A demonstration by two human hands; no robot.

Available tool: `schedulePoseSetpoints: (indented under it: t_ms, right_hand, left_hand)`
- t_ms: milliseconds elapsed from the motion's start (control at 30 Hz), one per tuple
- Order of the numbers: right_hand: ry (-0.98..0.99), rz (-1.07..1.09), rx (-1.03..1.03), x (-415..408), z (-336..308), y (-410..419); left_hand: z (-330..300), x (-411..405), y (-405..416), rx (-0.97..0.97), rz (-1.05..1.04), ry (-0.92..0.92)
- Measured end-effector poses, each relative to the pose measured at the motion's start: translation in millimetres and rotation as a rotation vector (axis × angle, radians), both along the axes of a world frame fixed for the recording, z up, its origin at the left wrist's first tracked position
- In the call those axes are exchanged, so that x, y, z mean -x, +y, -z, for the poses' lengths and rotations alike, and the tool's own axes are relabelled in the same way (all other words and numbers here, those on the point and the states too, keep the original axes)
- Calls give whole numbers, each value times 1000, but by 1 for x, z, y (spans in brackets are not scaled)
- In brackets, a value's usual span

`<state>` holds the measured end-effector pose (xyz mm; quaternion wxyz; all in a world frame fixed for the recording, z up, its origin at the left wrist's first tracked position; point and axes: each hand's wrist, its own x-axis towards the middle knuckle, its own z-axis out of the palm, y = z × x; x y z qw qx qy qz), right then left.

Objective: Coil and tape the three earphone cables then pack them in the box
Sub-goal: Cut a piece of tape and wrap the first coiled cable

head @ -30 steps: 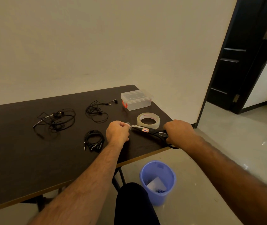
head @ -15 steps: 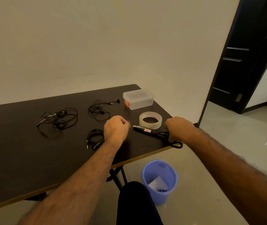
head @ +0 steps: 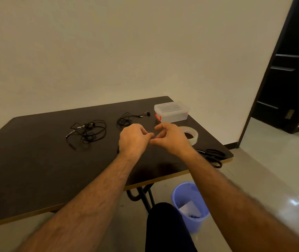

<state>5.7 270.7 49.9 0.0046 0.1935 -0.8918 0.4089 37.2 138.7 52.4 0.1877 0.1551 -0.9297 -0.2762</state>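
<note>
Over the desk's [head: 36, 160] front edge, the left hand [head: 133, 140] and right hand [head: 170, 138] pinch something tiny, maybe tape. Two earphone cables [head: 88, 131] lie loose near the back edge. The box [head: 171, 111] sits shut at the back right corner.

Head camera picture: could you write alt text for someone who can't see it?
Two bare hands, left and right, meet fingertip to fingertip above a dark table, apparently pinching something too small to make out. Beyond them lie two loose earphone cables, a closed clear box, a tape roll and scissors; a blue bin stands on the floor.
</note>
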Motion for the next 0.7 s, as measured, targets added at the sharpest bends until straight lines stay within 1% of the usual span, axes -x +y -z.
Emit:
schedulePoseSetpoints:
  t_ms: [100, 233, 333, 400, 467, 533, 633, 700]
  right_hand:
    - [-13, 73, 36, 4, 5, -17]
    - [-19, 45, 23, 9, 4, -33]
    - [-46, -5, 63, 11, 3, -39]
    - [-88, -37, 107, 9, 1, -43]
    - [-116, -68, 130, 8, -1, -47]
    - [-91, -110, 92, 10, -2, -49]
    - [-20, -168, -49, 10, -7, -54]
    - [-34, -193, -84, 10, -10, -59]
  left_hand:
    - [-3, -7, -15, -10, -35, 5]
    - [-3, -17, -35, -27, -39, 19]
    - [-1, -18, -48, -77, -16, -18]
    - [2, -20, -59, -200, 16, -60]
    - [5, -22, -70, -426, 75, -77]
    - [6, -28, -81, -578, 97, -99]
    - [5, -36, -94, -620, 98, -139]
    - [7, -38, -99, -628, 90, -138]
